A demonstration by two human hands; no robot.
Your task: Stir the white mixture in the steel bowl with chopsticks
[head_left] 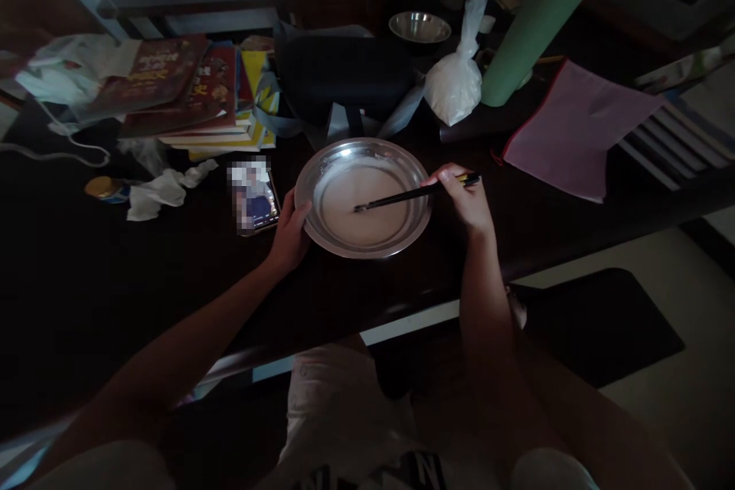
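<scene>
At the near side, the person's shirt (367, 463) was cut off by the lower edge of the view, and the dark lettering on it could be read only in part. Both forearms extended forward over the bench (367, 291), whose near edge was hard to make out in the low light.

The left hand (290, 233) gripped the left rim of a metal bowl (373, 249), thumb over the rim; its remaining fingers were partly hidden by the bowl. The right hand (466, 195) was closed around the upper part of black chopsticks (402, 197), their tips at the mixture.

The bowl rested on the bench, between the hands. It was round, shiny and wide-rimmed. It contained a smooth, off-white mixture (373, 226), with pale residue on the far inner wall.

A phone (256, 195) was positioned left of the bowl, its screen obscured by pixel blocks. Crumpled tissue (155, 195) and a small lidded jar (106, 189) lay farther left.

Beyond the bowl stood a dark bag (344, 76), its outline hard to make out. To its right were a tied plastic bag of white powder (456, 88) and a green cylinder (545, 23), cut off at the top. Stacked books (198, 103) lay to its left.
</scene>
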